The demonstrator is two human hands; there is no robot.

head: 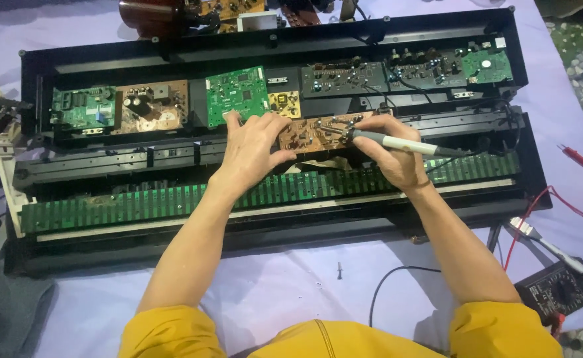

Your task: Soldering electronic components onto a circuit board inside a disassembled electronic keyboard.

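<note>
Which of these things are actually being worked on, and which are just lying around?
In use:
left hand steadying the brown circuit board
right hand holding the white-handled soldering iron

Lying about:
black multimeter
red probe lead
small loose screw
green square circuit board

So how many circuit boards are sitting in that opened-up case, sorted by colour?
Green boards: 4, the left one, the middle square one, the right one and the long strip.
Brown boards: 2, one at left and one under the left hand and the soldering iron.
Yellow: 1.
Dark: 2.
Total: 9
</note>
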